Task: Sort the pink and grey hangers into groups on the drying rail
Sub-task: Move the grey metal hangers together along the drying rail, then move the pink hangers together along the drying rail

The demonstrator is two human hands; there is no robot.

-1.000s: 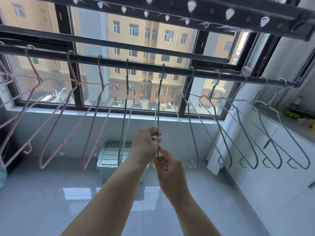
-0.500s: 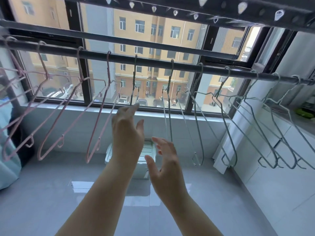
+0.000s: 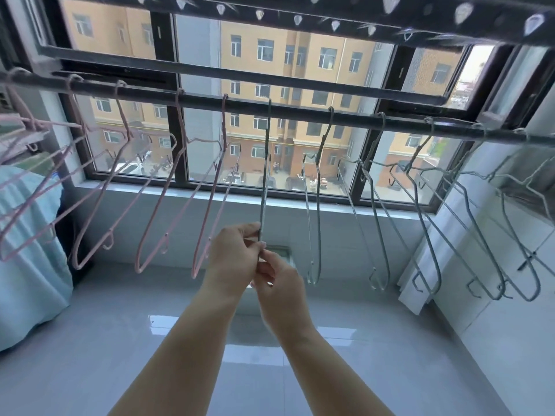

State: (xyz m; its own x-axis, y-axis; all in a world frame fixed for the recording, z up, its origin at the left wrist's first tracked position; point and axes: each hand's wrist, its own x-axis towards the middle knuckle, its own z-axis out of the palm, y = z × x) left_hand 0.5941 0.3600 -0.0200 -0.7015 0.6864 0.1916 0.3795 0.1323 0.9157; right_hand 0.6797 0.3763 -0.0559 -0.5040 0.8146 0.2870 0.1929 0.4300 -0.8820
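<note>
**As both hands pinch it, one grey hanger hangs at the colour border**

Where the pink hangers (image 3: 168, 205) end and the grey hangers (image 3: 375, 211) begin, one hanger (image 3: 265, 175) hangs by its hook from the rail (image 3: 300, 111). Its lower end is gripped by both hands. The left hand (image 3: 237, 259) pinches the wire between thumb and fingers. The right hand (image 3: 282, 289), just below and touching the left, pinches it too.

From the grip the hanger runs straight up and slightly far. Seen edge-on, it is a thin line with its long axis near vertical. The left hand sits higher on the wire, nearer the hook. The last pink hanger is just left, and the next grey one stands farther off to the right, so a slide right along the rail would likely close it to its group.

It is slim grey wire, probably light and quick to swing.
</note>
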